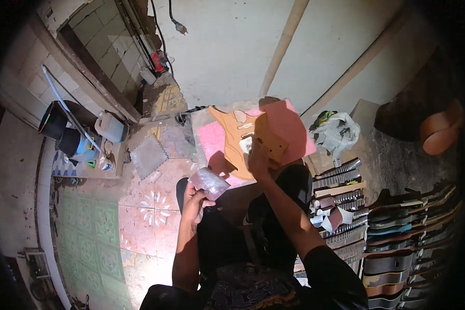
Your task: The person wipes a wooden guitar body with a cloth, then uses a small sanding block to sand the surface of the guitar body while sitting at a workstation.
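My left hand grips a curved, greyish-pink sheet that looks like sandpaper, held beside the near left of the work surface. An orange-tan electric guitar body with cut-out cavities lies flat on a pink sheet. Resting on that body is my right hand, its fingers curled down near a whitish patch in the middle. Whether the patch is a cavity or a scrap of paper I cannot tell. The fingertips are partly hidden, and so is anything under them.
On the right, several curved, dark-edged pieces stand in rows beside ribbed metallic strips. A crumpled plastic bag lies by the wall. To the left are a white jug, dark buckets and a grey tile. A plug hangs from above.
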`<state>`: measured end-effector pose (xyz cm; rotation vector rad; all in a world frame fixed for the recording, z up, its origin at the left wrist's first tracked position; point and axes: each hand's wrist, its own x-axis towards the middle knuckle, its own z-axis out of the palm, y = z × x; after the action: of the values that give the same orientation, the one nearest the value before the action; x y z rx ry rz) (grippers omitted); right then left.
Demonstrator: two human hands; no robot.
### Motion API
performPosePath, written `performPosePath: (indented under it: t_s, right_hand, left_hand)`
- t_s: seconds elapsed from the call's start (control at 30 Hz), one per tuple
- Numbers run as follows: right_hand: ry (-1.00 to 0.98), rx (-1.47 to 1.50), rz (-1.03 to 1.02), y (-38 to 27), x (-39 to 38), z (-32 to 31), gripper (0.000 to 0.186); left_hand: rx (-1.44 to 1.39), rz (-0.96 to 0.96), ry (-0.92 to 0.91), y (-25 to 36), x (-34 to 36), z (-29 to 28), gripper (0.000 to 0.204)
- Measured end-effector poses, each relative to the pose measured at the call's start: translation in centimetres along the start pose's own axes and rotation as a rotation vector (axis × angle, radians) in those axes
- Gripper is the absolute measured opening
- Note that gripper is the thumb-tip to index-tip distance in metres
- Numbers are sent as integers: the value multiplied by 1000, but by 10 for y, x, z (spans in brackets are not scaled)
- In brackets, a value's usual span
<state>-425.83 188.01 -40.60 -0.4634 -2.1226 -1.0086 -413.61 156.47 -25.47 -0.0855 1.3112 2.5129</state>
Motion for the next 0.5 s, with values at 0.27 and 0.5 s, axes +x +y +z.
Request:
performPosePath:
  t_s: [0.27,0.5]
  right_hand:
    - [-771,2045,-108,29,87,-176,40]
    - [-1166,2152,-319,73,94,-198,22]
  left_hand:
    - [38,-157,-214,25,-9,-51,56]
    - [461,-6,-330,29,24,-51,53]
